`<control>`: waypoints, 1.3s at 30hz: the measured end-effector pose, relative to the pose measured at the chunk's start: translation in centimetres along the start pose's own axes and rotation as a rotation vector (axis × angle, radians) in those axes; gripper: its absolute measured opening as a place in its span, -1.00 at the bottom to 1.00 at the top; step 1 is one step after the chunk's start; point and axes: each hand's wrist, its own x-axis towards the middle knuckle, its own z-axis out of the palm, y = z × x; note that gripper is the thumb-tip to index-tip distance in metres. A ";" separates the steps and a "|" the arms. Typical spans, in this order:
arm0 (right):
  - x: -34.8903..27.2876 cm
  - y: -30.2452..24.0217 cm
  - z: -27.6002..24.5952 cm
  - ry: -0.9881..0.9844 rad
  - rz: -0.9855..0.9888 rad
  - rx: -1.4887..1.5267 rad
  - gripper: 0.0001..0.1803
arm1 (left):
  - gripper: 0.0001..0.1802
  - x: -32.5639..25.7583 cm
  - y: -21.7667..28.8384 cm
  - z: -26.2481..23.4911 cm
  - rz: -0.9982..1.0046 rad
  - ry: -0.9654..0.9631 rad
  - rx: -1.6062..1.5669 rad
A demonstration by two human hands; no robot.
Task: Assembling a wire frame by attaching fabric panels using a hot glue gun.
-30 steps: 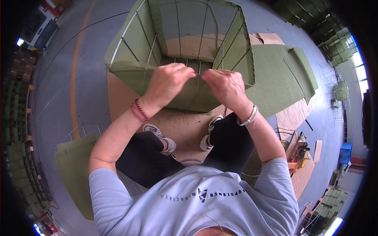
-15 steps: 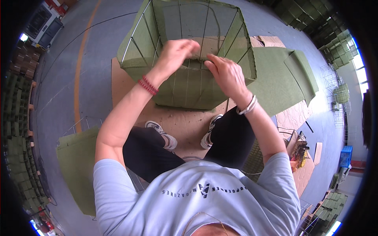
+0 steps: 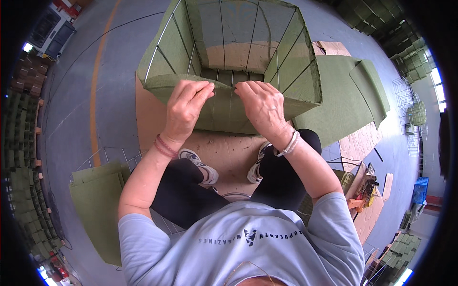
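In front of my feet stands a box-shaped wire frame [image 3: 153, 60] covered with green fabric [image 3: 224, 114], its top open toward me. My left hand [image 3: 185, 106] pinches the near upper edge of the fabric at the frame's left half. Beside it, my right hand [image 3: 262, 101] grips the same edge a little to the right, with a short gap between the hands. Between them the fabric edge is drawn up, and thin wires show through it. The fingertips of both hands are partly hidden behind the knuckles.
Brown cardboard [image 3: 224, 155] lies under the frame. A flat green fabric sheet [image 3: 334, 95] spreads at right, and folded green fabric [image 3: 98, 209] hangs at lower left. Tools [image 3: 366, 183] lie at right. Stacks of green boxes [image 3: 21, 157] line the left side.
Both hands have come down and nearer to me onto the fabric's near edge and closed on it. The frame has shifted slightly to the right.
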 end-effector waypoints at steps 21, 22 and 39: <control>2.1 -1.5 1.2 -0.096 -0.028 0.204 -0.90 | -0.83 4.2 -1.9 -2.2 -0.377 -0.512 -0.457; 2.2 -1.5 0.9 -0.135 0.011 0.221 -0.91 | -0.82 4.1 -1.6 -2.3 -0.353 -0.449 -0.456; 0.7 0.8 -1.3 -0.161 0.081 0.280 -0.83 | -0.85 3.9 -0.6 -1.2 -0.227 -0.441 -0.323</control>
